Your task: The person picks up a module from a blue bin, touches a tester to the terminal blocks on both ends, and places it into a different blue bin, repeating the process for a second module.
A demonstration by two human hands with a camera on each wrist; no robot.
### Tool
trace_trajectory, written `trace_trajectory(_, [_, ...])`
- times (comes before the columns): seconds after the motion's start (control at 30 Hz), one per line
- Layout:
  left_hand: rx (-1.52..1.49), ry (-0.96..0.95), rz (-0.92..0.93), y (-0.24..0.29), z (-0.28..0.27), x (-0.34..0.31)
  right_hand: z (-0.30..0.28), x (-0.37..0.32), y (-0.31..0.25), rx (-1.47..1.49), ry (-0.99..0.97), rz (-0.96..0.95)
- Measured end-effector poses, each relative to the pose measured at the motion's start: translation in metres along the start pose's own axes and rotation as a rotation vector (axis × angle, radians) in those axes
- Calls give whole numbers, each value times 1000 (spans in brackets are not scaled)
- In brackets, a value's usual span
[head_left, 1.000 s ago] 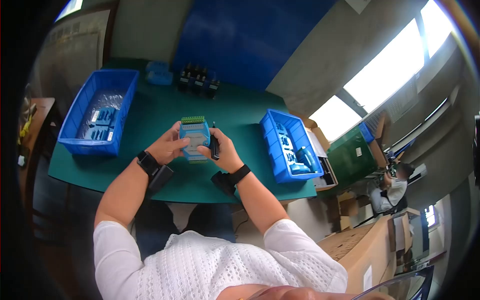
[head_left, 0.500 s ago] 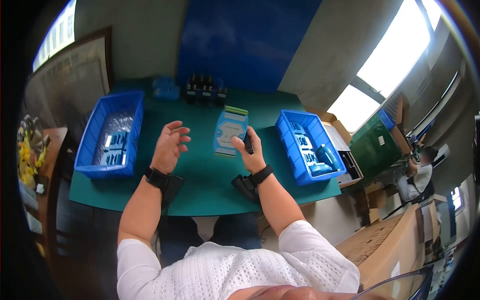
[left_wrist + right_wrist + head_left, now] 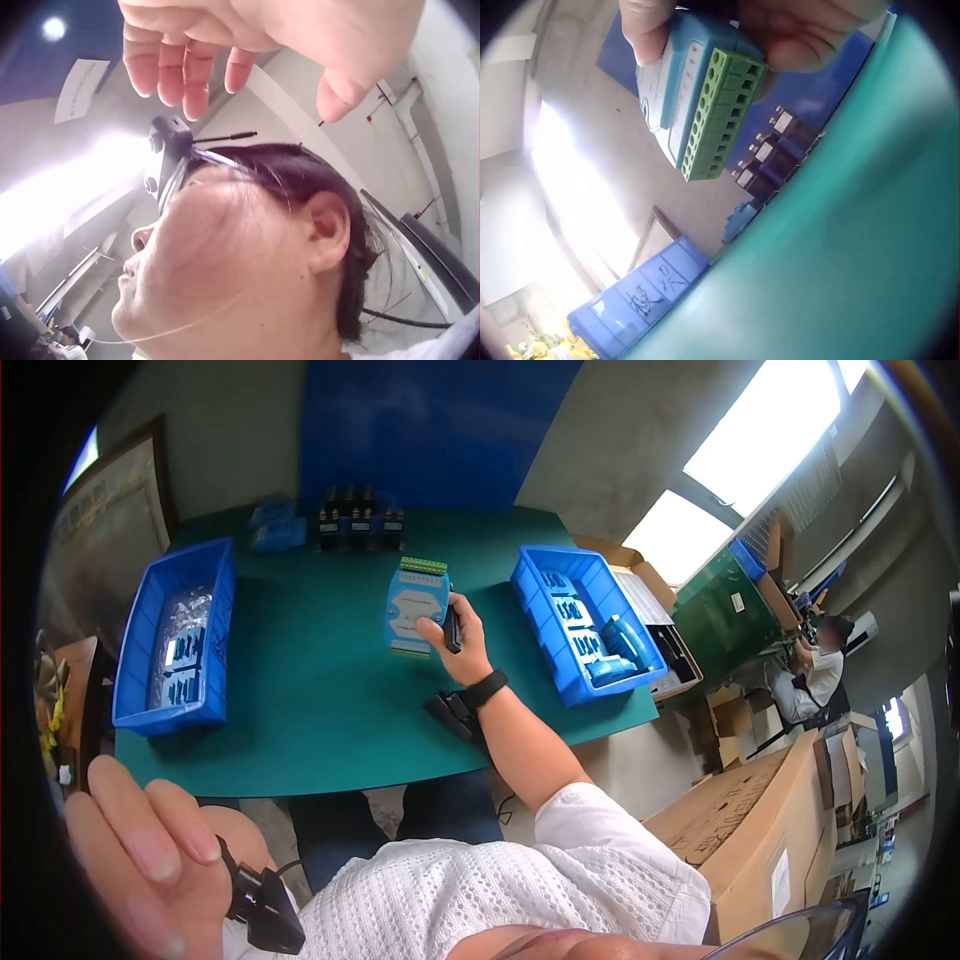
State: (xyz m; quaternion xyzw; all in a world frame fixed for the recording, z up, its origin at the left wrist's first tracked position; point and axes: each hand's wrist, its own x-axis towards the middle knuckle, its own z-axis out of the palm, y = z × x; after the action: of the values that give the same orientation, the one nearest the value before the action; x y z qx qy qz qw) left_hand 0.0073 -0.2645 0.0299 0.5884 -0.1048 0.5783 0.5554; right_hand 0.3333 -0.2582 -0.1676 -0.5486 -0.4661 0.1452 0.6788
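My right hand (image 3: 468,650) grips a light-blue module (image 3: 412,588) over the middle of the table, thumb across its labelled grey face. A green terminal block (image 3: 724,116) runs along one end of it, large in the right wrist view. In that same hand, beside the module, is a slim black object (image 3: 453,630), its kind hidden by the fingers. My left hand (image 3: 150,860) is raised at the lower left, close to the head camera, fingers loosely bent with nothing in them. The left wrist view has it just above the head-worn camera (image 3: 169,142).
Blue bins stand on the green table (image 3: 300,700): the left bin (image 3: 130,680) and the right bin (image 3: 545,620) both hold blue modules. Black parts (image 3: 360,525) and a pale-blue bundle (image 3: 275,528) sit at the back. Cartons (image 3: 720,820) and a seated person (image 3: 820,675) are at right.
The left hand let go of the module, moved away to the left, then came up near the head. The right hand kept hold of the module and the black object.
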Motion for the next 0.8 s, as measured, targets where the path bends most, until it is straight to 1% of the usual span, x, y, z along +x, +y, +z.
trace_trajectory(0.13, [-20, -108, -81, 11, -2, -8, -1, 0, 4, 14, -1, -3])
trace_trajectory(0.23, [30, -129, -74, 13, 8, -5, 0, -1, 1, -5, 3, -14])
trace_trajectory(0.27, [73, -100, -59, 14, 11, -5, 0, -2, -6, 17, -28, 37])
trace_trajectory(0.37, [113, -34, -60, 21, 7, -3, 1, -1, -1, -37, -8, -19])
trace_trajectory(0.63, [142, -90, -49, 12, 17, -7, 0, -4, 5, 1, -17, 0])
trace_trajectory(0.8, [159, -123, -3, 19, 18, -2, 1, -3, 2, -9, -26, 8])
